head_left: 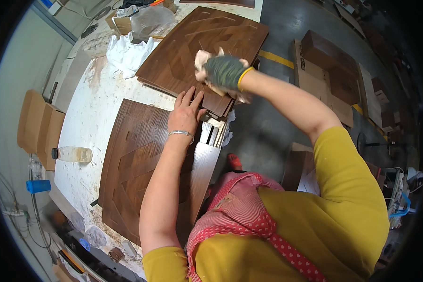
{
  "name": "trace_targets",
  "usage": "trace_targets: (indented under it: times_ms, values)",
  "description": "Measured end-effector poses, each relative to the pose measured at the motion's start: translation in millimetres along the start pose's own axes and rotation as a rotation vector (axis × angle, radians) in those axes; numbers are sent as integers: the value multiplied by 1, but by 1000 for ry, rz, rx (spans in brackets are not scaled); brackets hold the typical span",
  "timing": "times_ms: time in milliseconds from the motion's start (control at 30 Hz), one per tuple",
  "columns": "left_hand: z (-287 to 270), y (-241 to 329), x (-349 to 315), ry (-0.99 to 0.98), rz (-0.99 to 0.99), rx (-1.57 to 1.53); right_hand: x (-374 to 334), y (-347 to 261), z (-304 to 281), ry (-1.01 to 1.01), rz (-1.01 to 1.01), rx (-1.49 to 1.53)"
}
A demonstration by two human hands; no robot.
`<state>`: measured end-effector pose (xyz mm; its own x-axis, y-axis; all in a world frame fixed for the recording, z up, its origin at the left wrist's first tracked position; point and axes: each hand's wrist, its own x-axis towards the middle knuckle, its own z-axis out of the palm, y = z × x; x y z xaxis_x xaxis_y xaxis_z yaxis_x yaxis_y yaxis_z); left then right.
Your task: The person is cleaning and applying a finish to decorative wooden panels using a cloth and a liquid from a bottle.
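One brown far panel point(207, 33) lies on the stained white table point(87, 124), layered edges showing below its top. Right hand point(224, 73), in a dark green glove with yellow cuff, is closed around a pale rag point(201, 59) over that panel's near right part; blurred, so the rag probably touches the surface, but exact fingertip placement is unclear. Left hand point(186, 114), bare, bracelet point(181, 133) at wrist: fingers extended, slightly spread, resting on the panel's near edge. Near panel point(136, 155) lies beneath the left forearm. White cloth point(129, 52): far left. Capped bottle point(75, 154): left of near panel.
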<state>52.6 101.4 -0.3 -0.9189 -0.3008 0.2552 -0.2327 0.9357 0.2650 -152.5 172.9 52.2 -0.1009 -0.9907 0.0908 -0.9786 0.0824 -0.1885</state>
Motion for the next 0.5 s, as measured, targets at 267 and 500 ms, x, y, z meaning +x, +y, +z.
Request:
trace_targets:
  times_ms: [267,500]
  values:
    - [5,-4,-6,65,-60,13,-48,0,-82,-516,50,357]
    - [2,5,-2,64,-37,-12,-77,116,-55,8,283,351]
